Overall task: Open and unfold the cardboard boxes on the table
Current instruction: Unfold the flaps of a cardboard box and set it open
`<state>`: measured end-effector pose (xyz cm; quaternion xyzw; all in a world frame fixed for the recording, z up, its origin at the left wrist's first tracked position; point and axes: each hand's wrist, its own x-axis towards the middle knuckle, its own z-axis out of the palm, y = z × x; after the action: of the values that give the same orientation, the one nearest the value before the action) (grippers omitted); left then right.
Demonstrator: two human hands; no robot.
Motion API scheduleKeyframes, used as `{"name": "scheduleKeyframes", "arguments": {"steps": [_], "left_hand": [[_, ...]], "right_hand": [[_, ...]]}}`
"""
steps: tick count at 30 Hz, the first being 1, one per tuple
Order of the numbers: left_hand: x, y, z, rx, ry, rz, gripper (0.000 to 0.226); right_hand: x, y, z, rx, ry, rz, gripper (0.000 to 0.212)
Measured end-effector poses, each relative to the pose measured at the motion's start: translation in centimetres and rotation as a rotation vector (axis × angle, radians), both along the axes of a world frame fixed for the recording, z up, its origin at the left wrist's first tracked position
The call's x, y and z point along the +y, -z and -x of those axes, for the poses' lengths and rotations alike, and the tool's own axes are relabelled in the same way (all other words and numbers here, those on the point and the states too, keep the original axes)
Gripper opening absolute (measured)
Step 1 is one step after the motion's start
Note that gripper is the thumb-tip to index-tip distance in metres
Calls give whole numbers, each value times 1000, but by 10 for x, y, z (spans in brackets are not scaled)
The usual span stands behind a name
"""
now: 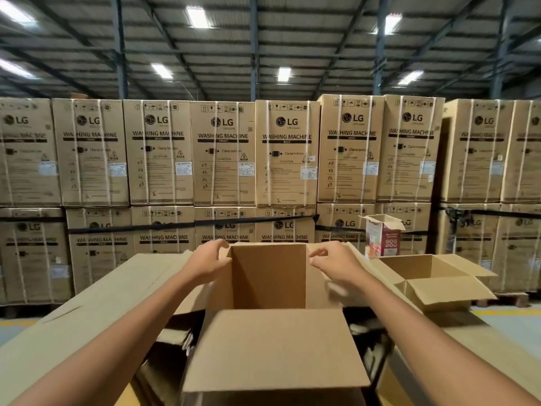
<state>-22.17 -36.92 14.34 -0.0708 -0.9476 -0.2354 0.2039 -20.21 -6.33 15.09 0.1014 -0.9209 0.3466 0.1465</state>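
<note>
I am standing in a warehouse. Facing me is a long wall of tall brown cardboard cartons [287,153] printed "LG WASHING MACHINE", stacked two rows high and bound with white plastic straps [212,153]. A black band [190,224] runs round the lower row. Overhead is a ribbed metal roof on dark steel beams [322,39] with rectangular skylight panels [196,16]. A yellow painted line [506,312] crosses the grey floor.

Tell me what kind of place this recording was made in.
Most likely a warehouse: strapped LG washing machine cartons stacked in rows, a high metal truss roof, and a yellow floor line.
</note>
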Motion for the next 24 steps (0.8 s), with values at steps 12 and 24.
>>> {"name": "scheduleKeyframes", "arguments": {"steps": [12,24], "left_hand": [[-2,36,176,-374,-99,319,86],[-9,50,173,-303,-79,151,65]], "right_hand": [[18,37,188,-194,46,-461,98],[10,51,201,-159,25,-453,50]]}}
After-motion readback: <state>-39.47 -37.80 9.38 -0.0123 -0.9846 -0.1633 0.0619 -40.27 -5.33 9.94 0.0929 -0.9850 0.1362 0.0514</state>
